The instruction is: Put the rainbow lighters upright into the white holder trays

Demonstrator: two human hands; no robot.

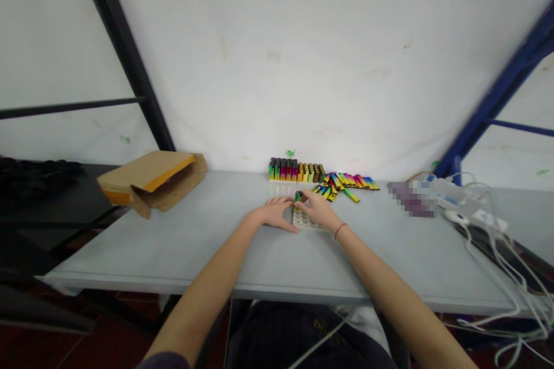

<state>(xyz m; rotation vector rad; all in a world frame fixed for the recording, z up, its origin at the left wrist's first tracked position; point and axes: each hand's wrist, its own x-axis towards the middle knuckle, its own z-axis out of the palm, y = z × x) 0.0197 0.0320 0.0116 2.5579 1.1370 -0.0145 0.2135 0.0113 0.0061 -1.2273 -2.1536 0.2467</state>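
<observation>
A white tray (305,221) with rows of hollows lies on the table in front of me. My right hand (318,207) is closed around a green lighter with a black top (298,197), upright at the tray's back left corner. Whether the lighter's lower end sits in a hollow, I cannot tell. My left hand (277,213) rests beside the tray's left edge with fingers and thumb spread, the thumb near the front corner. Behind the hands, several upright lighters (283,170) in many colours stand in rows by the wall. Loose lighters (346,181) lie in a pile to their right.
An open cardboard box (151,176) lies on its side at the table's left. White cables and a power strip (454,193) crowd the right end, with a blurred purple patch (411,199) beside them. The wall (303,69) closes off the grey table (208,248) behind.
</observation>
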